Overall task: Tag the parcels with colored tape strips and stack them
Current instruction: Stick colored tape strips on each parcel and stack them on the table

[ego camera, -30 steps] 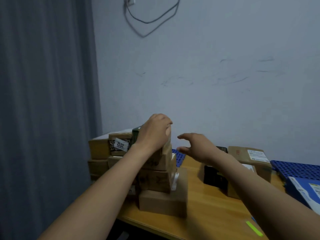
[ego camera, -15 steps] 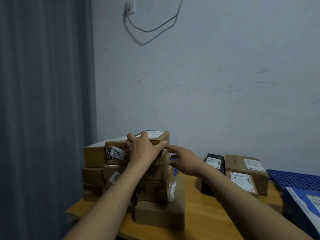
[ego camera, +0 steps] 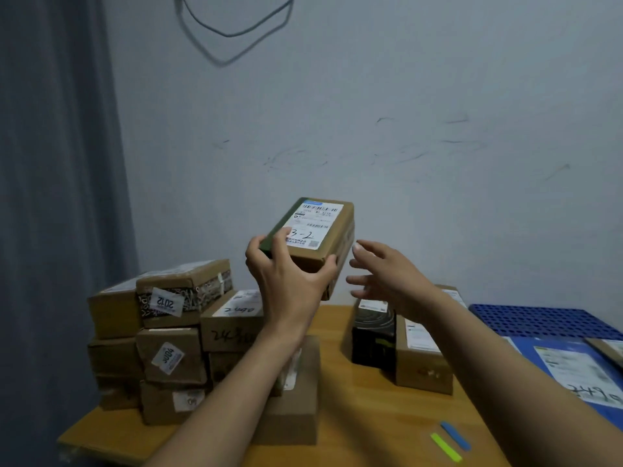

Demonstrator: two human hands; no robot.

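Note:
My left hand [ego camera: 286, 278] grips a small cardboard parcel [ego camera: 323, 237] by its near end and holds it up in the air, tilted, above the stack. The parcel has a white shipping label on top and a dark green strip along its left edge. My right hand [ego camera: 381, 274] hovers just right of the parcel with fingers spread, not touching it. A stack of cardboard parcels [ego camera: 175, 335] stands at the table's left end. A green tape strip [ego camera: 445, 447] and a blue tape strip [ego camera: 455, 435] lie on the table near the front.
A black box [ego camera: 372, 335] and a brown box [ego camera: 423, 358] stand right of centre on the wooden table [ego camera: 364, 416]. A blue perforated tray [ego camera: 546, 320] and a blue mailer [ego camera: 569, 372] lie at the far right. A grey curtain [ego camera: 50, 197] hangs on the left.
My left hand has lifted the labelled parcel off the top of the stack and raised it to the right. My right hand has come up beside it.

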